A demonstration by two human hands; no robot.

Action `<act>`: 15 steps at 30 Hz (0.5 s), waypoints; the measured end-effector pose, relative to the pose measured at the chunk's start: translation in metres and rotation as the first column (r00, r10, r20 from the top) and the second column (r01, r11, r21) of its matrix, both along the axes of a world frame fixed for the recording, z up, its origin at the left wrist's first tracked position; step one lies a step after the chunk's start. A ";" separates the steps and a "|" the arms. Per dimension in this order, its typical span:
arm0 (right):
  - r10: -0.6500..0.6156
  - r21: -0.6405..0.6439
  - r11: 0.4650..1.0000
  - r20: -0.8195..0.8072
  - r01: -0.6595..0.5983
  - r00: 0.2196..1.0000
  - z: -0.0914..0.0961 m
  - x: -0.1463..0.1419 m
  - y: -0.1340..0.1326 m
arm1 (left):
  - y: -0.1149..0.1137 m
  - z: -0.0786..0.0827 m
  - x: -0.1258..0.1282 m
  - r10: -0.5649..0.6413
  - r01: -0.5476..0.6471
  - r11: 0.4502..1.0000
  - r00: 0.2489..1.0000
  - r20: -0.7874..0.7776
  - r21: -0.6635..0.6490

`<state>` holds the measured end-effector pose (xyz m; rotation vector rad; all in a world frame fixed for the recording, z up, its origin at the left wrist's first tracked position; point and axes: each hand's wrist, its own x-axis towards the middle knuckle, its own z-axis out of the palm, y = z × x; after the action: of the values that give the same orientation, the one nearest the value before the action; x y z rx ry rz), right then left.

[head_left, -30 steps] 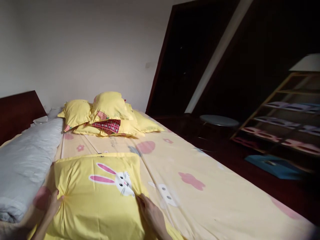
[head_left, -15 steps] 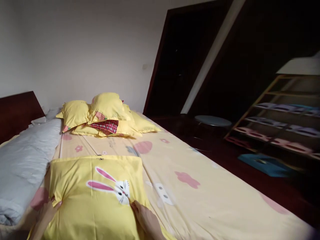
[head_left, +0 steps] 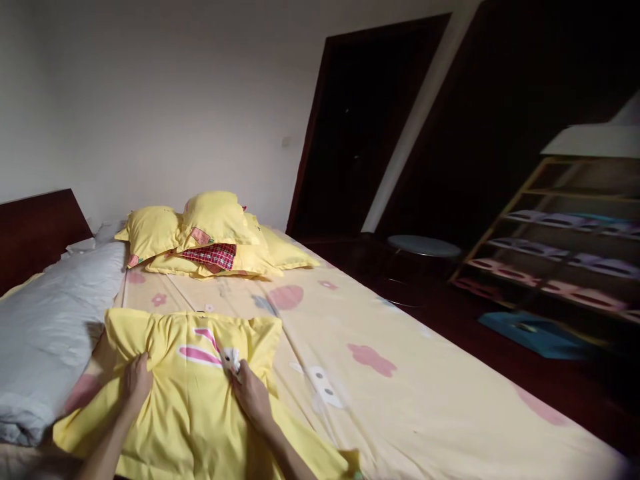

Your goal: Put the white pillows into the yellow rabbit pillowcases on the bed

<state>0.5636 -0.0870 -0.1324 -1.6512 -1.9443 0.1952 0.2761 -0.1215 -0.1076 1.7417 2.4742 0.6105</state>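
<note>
A yellow pillowcase (head_left: 190,413) with a white rabbit print lies on the bed in front of me, bunched into folds. My left hand (head_left: 137,381) is closed on its left part, the cloth gathered at the fingers. Beside the rabbit's face, my right hand (head_left: 251,393) grips the cloth on the other side. Whether there is a pillow inside the case I cannot tell. The case's far edge lies flat toward the middle of the bed.
Yellow pillows (head_left: 215,220) are piled at the bed's far end, with a red checked cloth (head_left: 210,255) among them. A grey-white quilt (head_left: 45,333) runs along the left. Beyond the patterned sheet (head_left: 400,400) stand a round stool (head_left: 424,246) and a shoe rack (head_left: 555,247).
Both hands have moved forward and closer together over the pillowcase. Its cloth, smoother before, is now gathered in folds, and the rabbit print is crumpled.
</note>
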 end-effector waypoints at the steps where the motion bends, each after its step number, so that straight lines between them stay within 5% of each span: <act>1: 0.027 0.050 0.998 0.009 -0.028 1.000 0.009 0.005 0.002 | 0.001 0.016 -0.001 -0.024 0.024 0.999 0.999 -0.021 0.033; 5: 0.096 0.224 0.969 0.064 -0.108 0.993 0.050 0.034 0.004 | -0.013 0.084 -0.007 0.051 -0.016 0.980 0.983 -0.175 0.196; 8: -0.027 0.295 0.955 0.147 -0.017 0.989 0.062 0.048 0.000 | -0.031 0.103 -0.011 0.210 -0.161 0.969 0.935 -0.285 0.186; 12: -0.124 0.054 0.992 0.219 0.114 0.968 0.041 0.045 0.000 | -0.045 0.057 -0.023 0.189 -0.199 0.980 0.913 -0.361 0.009; 15: -0.096 -0.297 0.949 0.053 0.108 0.994 0.018 0.050 0.008 | -0.049 0.013 -0.048 0.199 -0.215 0.968 0.972 -0.121 -0.133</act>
<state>0.6140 -0.0792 -0.1146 -1.9573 -1.9238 0.4396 0.2277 -0.1708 -0.0949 1.5145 2.7202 0.3454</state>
